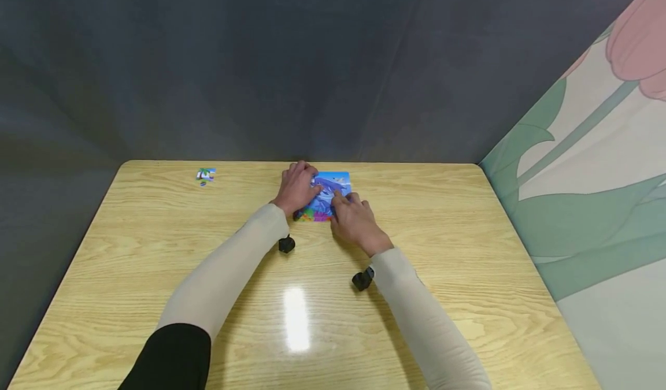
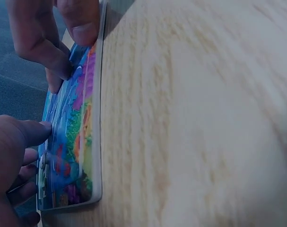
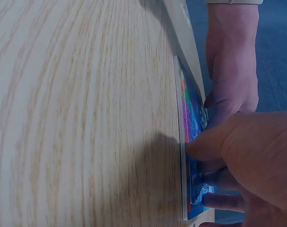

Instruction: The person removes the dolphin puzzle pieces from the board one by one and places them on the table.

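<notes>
A colourful sea-picture jigsaw puzzle (image 1: 333, 182), with a purple-blue dolphin and bright coral, lies flat near the table's far edge. My left hand (image 1: 298, 186) rests at its left side, thumb on the picture and fingers along the border. On the puzzle's right part, my right hand (image 1: 355, 218) touches the surface with its fingertips; its thumb (image 3: 204, 144) lies near the close edge. No loose piece shows between the fingers of either hand, though my hands hide parts of the picture. Seen from the left wrist, the puzzle (image 2: 72, 137) has a pale raised border.
A few puzzle pieces (image 1: 206, 174) with a palm-tree print lie together at the far left of the wooden table (image 1: 250, 297). A dark curtain (image 1: 291, 66) stands behind the table, and a flower-printed wall (image 1: 598, 216) is on the right.
</notes>
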A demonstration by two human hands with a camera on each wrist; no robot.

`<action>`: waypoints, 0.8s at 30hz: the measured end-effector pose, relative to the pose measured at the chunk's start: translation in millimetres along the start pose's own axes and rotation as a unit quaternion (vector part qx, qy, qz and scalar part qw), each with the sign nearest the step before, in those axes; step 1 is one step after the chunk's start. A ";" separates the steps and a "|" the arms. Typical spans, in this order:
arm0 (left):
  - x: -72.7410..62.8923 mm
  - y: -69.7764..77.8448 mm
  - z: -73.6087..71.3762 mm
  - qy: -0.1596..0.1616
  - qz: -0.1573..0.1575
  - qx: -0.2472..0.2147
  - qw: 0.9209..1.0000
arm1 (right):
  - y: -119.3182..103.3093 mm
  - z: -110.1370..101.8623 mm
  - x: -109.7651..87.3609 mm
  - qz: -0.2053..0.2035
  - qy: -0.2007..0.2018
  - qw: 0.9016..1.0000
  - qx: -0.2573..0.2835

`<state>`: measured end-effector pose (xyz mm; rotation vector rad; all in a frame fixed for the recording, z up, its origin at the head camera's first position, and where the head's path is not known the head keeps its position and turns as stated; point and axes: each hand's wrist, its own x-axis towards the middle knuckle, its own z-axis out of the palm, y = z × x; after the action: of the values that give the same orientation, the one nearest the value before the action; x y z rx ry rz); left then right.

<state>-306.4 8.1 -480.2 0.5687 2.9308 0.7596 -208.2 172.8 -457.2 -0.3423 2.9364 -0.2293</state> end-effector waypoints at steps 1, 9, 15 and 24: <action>0.0 1.0 -0.4 -0.002 0.000 0.002 1.000 | 0.2 -0.1 -0.1 0.000 0.000 1.000 0.000; -1.2 7.1 -2.9 -0.012 -0.012 0.020 1.000 | 0.3 -1.2 -2.0 0.000 0.001 1.000 -0.001; -0.2 6.5 -2.3 -0.016 -0.018 0.006 1.000 | 0.0 -0.9 -1.6 0.002 -0.002 1.000 -0.003; 2.5 4.8 -6.5 -0.032 -0.024 0.002 0.999 | -0.7 0.2 -0.8 0.000 0.000 1.000 -0.008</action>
<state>-308.2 9.9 -472.1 0.5120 2.8775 0.7179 -207.3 172.2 -457.1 -0.3456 2.9391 -0.2057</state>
